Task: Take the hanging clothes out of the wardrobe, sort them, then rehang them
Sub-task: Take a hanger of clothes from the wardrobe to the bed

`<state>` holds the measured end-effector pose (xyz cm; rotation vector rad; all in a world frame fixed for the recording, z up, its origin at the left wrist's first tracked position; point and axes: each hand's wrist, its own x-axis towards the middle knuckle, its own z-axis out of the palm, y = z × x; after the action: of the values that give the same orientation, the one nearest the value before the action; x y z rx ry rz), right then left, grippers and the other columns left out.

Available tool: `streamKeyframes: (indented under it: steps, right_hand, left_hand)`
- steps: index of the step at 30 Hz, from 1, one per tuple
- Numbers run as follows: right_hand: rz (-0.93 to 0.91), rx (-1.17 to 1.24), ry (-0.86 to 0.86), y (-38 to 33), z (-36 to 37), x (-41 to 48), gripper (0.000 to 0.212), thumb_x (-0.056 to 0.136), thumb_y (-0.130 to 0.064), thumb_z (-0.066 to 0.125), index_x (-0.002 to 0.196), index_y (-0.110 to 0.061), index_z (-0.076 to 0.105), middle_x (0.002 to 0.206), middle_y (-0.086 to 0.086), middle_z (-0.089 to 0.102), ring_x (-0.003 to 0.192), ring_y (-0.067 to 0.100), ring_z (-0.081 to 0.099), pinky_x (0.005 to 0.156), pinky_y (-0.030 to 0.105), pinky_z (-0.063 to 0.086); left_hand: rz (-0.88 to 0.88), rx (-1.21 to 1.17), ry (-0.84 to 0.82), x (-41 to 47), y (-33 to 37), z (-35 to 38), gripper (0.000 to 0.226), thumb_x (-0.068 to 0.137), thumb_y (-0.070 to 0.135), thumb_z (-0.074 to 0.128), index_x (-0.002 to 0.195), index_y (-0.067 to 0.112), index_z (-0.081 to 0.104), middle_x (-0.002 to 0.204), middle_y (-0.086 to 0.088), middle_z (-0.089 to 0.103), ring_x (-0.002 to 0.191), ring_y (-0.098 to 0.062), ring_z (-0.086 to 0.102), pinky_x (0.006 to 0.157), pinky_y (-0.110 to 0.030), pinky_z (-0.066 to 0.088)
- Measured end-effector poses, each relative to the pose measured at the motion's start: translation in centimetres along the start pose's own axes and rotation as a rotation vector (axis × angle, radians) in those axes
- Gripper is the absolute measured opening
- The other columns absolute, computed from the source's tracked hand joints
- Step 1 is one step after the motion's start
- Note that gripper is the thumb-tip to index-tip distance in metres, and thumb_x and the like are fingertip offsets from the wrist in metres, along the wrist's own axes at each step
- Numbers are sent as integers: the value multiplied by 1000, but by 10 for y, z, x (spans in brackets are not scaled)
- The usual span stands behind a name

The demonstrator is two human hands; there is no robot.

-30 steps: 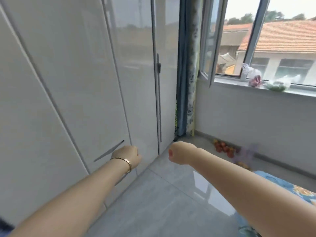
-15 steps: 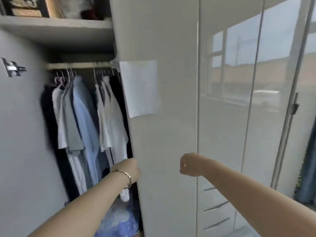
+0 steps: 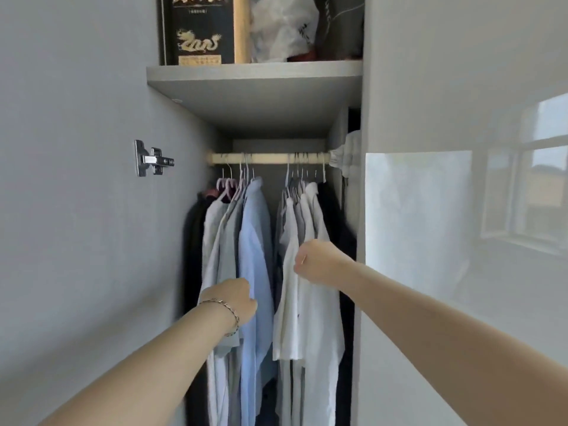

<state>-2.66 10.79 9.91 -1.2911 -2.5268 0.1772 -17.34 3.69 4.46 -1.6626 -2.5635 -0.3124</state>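
Observation:
The wardrobe stands open in front of me. A pale wooden rail (image 3: 270,158) carries several shirts on hangers. A light blue shirt (image 3: 256,241) hangs left of the middle, beside grey and dark garments. White shirts (image 3: 310,302) hang on the right, with a black garment (image 3: 333,210) behind them. My left hand (image 3: 238,299), with a bracelet on the wrist, is curled into a fist against the blue shirt's front. My right hand (image 3: 318,262) is a fist in front of the white shirts. Neither hand shows a grip on cloth.
A shelf (image 3: 255,75) above the rail holds a black box with a gold dragon (image 3: 198,32) and a white plastic bag (image 3: 282,29). The open door's inner face with a metal hinge (image 3: 152,158) is on the left. A glossy closed door (image 3: 461,241) is on the right.
My view has swung left from the closed doors and window to face the open compartment. Both fists now sit in front of the hanging shirts.

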Motion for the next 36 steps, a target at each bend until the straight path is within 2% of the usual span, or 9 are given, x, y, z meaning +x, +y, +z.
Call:
streamKeyframes:
  steps: [4,9,13,16,21,25,27,30,36]
  right_hand:
    - [-36,1,176,-13,-25,90,23,92,-17,45,109,-5,55,109,19,56,100,29,56,63,26,41]
    - [107,18,179,-18,-18,171,27,95,-16,41,70,-8,43,73,6,45,79,23,49,50,23,27]
    - [231,71,220,-18,-1,201,31,98,-11,37,126,1,45,126,15,55,119,29,52,83,33,42]
    - [295,84,214,-20,0,209,35,101,-11,31,132,2,42,134,16,50,126,30,47,99,32,39]
    - [349,2,251,-26,-9,212,42,100,-6,30,142,-3,30,140,15,45,130,28,44,93,29,42]
    - [267,-145,289,-38,-27,185,40,101,-6,30,140,-1,35,142,15,43,131,26,43,47,20,15]
    - [327,159,371,-42,-33,171,35,99,-12,36,131,0,48,133,18,52,121,28,51,47,19,19]
    - [337,213,395,-49,-42,140,33,98,-10,36,127,0,49,128,19,52,97,24,56,56,22,31]
    - [300,252,369,-37,-46,65,37,98,-3,29,131,0,44,131,18,45,107,32,52,74,29,39]
  left_hand:
    - [-48,-36,95,55,-15,-22,30,89,18,37,60,18,28,61,4,37,58,-15,38,49,-23,24]
    - [-56,0,118,103,-31,-38,31,91,19,38,61,18,34,59,5,40,52,-11,35,49,-21,27]
    - [1,-13,68,136,-40,-32,28,90,20,38,62,18,38,61,6,47,63,-16,51,55,-21,35]
    - [30,-30,-34,149,-43,-32,28,91,19,36,62,17,39,58,4,49,61,-18,53,55,-20,37]
    - [8,-160,-247,165,-47,-32,24,92,15,33,77,6,49,58,-8,58,49,-19,52,49,-19,41]
    - [9,-192,-242,164,-50,-27,19,88,8,35,85,1,52,59,-12,59,49,-21,54,54,-22,47]
    - [13,-213,-207,157,-49,-24,17,87,5,37,78,2,51,60,-12,57,48,-21,51,49,-20,44]
    - [38,-214,-115,138,-45,-20,23,86,4,39,65,10,41,59,-6,51,48,-18,44,48,-18,34]
    - [75,-105,-24,75,-32,-13,28,91,15,39,63,14,36,63,1,48,59,-17,49,53,-21,36]
